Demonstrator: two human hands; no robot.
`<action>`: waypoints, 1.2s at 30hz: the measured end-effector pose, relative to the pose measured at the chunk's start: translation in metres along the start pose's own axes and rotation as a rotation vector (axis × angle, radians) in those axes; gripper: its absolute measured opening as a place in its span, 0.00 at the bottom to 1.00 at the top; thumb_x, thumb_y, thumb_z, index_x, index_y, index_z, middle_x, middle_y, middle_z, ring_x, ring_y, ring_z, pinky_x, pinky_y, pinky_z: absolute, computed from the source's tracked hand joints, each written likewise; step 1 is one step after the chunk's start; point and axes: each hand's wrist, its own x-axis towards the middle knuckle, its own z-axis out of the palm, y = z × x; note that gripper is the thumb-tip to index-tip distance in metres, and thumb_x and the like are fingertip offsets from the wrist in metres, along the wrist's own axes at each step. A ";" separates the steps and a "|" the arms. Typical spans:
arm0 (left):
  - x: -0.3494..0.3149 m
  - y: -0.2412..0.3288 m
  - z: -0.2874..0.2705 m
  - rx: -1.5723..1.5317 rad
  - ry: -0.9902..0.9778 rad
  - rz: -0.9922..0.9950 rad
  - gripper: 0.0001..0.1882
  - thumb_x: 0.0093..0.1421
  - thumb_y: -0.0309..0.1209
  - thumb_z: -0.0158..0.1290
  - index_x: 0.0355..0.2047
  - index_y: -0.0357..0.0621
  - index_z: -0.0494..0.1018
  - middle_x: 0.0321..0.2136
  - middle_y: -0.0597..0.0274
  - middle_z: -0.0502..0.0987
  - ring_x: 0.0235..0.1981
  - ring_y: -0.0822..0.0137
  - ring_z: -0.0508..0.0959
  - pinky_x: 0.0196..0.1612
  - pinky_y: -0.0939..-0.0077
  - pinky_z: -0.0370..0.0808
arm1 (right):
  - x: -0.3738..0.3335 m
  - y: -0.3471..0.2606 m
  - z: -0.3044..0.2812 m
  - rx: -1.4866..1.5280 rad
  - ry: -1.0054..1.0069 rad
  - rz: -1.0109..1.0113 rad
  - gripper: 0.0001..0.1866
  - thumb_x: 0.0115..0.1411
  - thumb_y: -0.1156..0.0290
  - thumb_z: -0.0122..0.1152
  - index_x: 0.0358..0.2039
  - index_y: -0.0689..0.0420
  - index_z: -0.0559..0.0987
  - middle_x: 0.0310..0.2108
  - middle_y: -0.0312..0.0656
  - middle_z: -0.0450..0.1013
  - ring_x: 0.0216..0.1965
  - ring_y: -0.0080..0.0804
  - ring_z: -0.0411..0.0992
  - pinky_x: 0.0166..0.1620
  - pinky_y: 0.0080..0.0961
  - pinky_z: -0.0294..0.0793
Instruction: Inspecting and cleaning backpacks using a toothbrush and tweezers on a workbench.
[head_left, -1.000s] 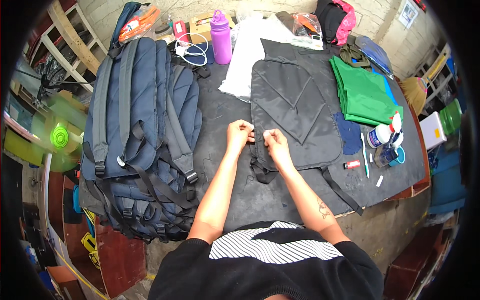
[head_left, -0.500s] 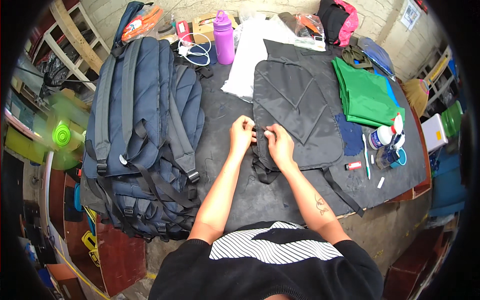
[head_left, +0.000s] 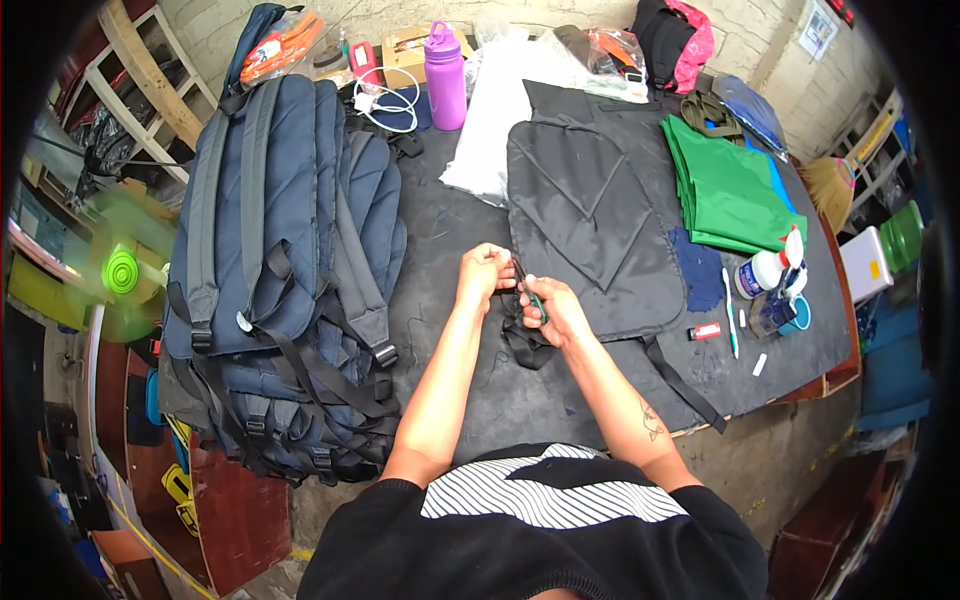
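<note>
L hand (head_left: 486, 272) pinches the black strap (head_left: 520, 335) at the panel (head_left: 600, 230) edge, mid-table, R hand (head_left: 556, 312) fisted on a green snip tool (head_left: 537, 303): I'd keep strap taut w/ L, cut close, blade away from fingers.

Place: a bag-making workshop, most likely.
Table: dark worktable (head_left: 450, 225) under cut black fabric (head_left: 590, 225).
Stock: stacked navy backpacks (head_left: 285, 270), folded green cloth (head_left: 725, 190).
Walls: bare block, wooden shelving (head_left: 150, 85).
</note>
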 end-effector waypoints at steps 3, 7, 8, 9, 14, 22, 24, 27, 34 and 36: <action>0.000 -0.001 0.002 0.051 -0.024 0.043 0.08 0.62 0.29 0.51 0.30 0.36 0.73 0.24 0.61 0.76 0.24 0.71 0.77 0.24 0.79 0.76 | 0.003 -0.001 -0.001 0.106 -0.012 0.011 0.10 0.63 0.68 0.52 0.30 0.62 0.70 0.22 0.38 0.65 0.15 0.20 0.56 0.17 0.18 0.56; 0.004 -0.005 0.000 0.026 -0.016 0.043 0.08 0.62 0.29 0.51 0.30 0.36 0.73 0.24 0.61 0.77 0.23 0.72 0.77 0.24 0.80 0.75 | 0.011 -0.003 0.003 0.251 0.012 0.072 0.10 0.63 0.68 0.52 0.30 0.62 0.71 0.22 0.39 0.66 0.15 0.21 0.56 0.17 0.18 0.56; 0.004 -0.004 0.001 0.026 -0.017 0.043 0.08 0.62 0.29 0.51 0.30 0.36 0.73 0.24 0.61 0.77 0.23 0.72 0.77 0.24 0.80 0.75 | 0.013 -0.004 0.002 0.264 0.007 0.098 0.10 0.63 0.67 0.52 0.30 0.62 0.71 0.22 0.39 0.66 0.15 0.21 0.57 0.17 0.18 0.56; 0.004 -0.004 0.001 0.031 -0.002 0.064 0.08 0.61 0.29 0.52 0.30 0.35 0.73 0.24 0.61 0.77 0.22 0.73 0.77 0.24 0.80 0.75 | 0.015 -0.004 0.001 0.278 0.001 0.124 0.10 0.63 0.67 0.52 0.30 0.62 0.71 0.23 0.39 0.66 0.15 0.21 0.57 0.17 0.18 0.56; -0.006 0.008 0.009 0.083 0.025 0.107 0.06 0.59 0.27 0.53 0.30 0.35 0.74 0.23 0.62 0.76 0.22 0.74 0.76 0.23 0.81 0.74 | 0.018 -0.003 -0.002 0.243 -0.004 0.146 0.12 0.65 0.64 0.48 0.31 0.60 0.70 0.22 0.36 0.65 0.15 0.21 0.55 0.19 0.19 0.56; -0.007 -0.003 0.003 0.130 -0.003 0.180 0.03 0.59 0.26 0.52 0.30 0.39 0.74 0.22 0.67 0.75 0.22 0.76 0.74 0.25 0.83 0.73 | 0.018 -0.003 0.003 0.185 0.074 0.175 0.12 0.65 0.63 0.48 0.31 0.59 0.71 0.22 0.35 0.64 0.15 0.21 0.54 0.18 0.19 0.55; -0.008 -0.004 0.003 0.130 -0.026 0.176 0.03 0.60 0.25 0.52 0.30 0.39 0.74 0.21 0.67 0.75 0.22 0.76 0.74 0.25 0.83 0.72 | 0.019 -0.004 0.001 0.199 0.067 0.203 0.12 0.65 0.63 0.48 0.31 0.58 0.71 0.22 0.35 0.64 0.15 0.21 0.54 0.18 0.19 0.55; -0.008 -0.008 0.001 0.103 -0.056 0.165 0.03 0.60 0.25 0.51 0.30 0.40 0.73 0.21 0.67 0.75 0.22 0.76 0.74 0.25 0.84 0.71 | 0.020 -0.002 -0.001 0.228 0.033 0.203 0.12 0.65 0.63 0.48 0.31 0.59 0.71 0.22 0.35 0.64 0.15 0.21 0.54 0.18 0.19 0.55; -0.010 -0.012 -0.003 0.089 -0.062 0.168 0.04 0.61 0.24 0.50 0.30 0.39 0.73 0.22 0.66 0.76 0.22 0.76 0.75 0.24 0.83 0.72 | 0.013 0.001 0.000 0.234 0.006 0.213 0.11 0.66 0.64 0.47 0.33 0.60 0.70 0.21 0.36 0.64 0.13 0.21 0.52 0.18 0.19 0.55; -0.011 -0.014 -0.004 0.065 -0.048 0.158 0.04 0.61 0.24 0.50 0.30 0.39 0.73 0.23 0.65 0.76 0.22 0.75 0.75 0.25 0.82 0.73 | 0.011 0.007 -0.002 0.262 0.015 0.206 0.11 0.65 0.65 0.48 0.32 0.59 0.71 0.20 0.35 0.64 0.12 0.19 0.52 0.16 0.19 0.53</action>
